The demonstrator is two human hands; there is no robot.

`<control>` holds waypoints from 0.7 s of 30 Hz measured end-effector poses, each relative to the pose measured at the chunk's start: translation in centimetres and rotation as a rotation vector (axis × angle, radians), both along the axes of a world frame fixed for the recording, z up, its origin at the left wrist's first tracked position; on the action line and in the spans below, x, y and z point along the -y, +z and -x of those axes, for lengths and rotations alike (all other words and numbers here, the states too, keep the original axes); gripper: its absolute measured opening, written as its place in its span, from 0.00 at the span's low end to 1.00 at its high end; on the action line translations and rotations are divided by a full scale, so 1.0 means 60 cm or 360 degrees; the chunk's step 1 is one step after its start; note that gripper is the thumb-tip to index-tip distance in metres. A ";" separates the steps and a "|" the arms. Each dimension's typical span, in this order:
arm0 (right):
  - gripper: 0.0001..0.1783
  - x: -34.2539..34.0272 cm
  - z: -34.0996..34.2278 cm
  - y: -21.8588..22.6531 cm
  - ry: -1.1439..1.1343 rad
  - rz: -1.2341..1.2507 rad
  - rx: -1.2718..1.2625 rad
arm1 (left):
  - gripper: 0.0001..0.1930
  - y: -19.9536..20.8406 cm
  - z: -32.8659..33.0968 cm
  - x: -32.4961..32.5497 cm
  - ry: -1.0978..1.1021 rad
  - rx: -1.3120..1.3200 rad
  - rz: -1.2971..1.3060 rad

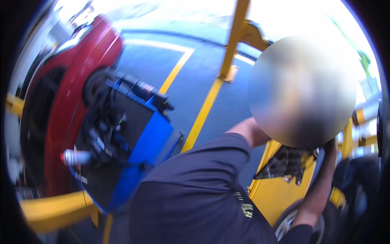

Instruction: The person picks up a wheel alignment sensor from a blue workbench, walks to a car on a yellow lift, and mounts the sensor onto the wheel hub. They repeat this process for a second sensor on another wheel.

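My left arm (254,131), in a dark short sleeve (203,162), reaches up and to the right. From the lower edge my right forearm (319,191) rises toward the same place. A round blurred patch covers both hands, so neither their fingers nor anything in them can be made out. Just below the patch hangs a dark, patterned piece of cloth (280,162), in front of a yellow panel (276,199). Whether a hand touches this cloth is hidden.
To the left stands a blue tool cart (140,150) with a dark top, black tools or cables (105,134) and a spray can (76,157). Behind it is a red car (67,118). A yellow post (233,44) rises from the floor; a wheel (286,223) shows lower right.
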State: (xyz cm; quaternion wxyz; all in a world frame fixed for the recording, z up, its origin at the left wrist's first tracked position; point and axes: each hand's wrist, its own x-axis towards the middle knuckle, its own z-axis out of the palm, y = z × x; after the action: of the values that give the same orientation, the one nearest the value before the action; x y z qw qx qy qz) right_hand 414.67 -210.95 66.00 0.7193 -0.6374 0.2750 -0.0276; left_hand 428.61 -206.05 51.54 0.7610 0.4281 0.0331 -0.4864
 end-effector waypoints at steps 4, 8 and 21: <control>0.37 0.140 -0.067 -0.075 -0.0187 -0.0235 -0.0301 | 0.36 -0.085 -0.067 0.183 0.0168 -0.0254 -0.0112; 0.42 0.223 -0.127 -0.127 -0.0162 -0.0372 -0.0438 | 0.38 -0.165 -0.084 0.262 0.0175 -0.0391 -0.0178; 0.38 0.438 -0.176 -0.285 -0.0443 -0.0464 -0.1054 | 0.35 -0.180 -0.113 0.234 -0.0152 -0.0961 -0.0145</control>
State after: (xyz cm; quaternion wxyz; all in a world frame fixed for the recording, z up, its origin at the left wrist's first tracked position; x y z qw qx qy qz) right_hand 425.21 -237.24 48.90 0.6639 -0.4594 0.5774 0.1218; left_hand 435.41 -220.08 40.72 0.6732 0.2989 0.2592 -0.6247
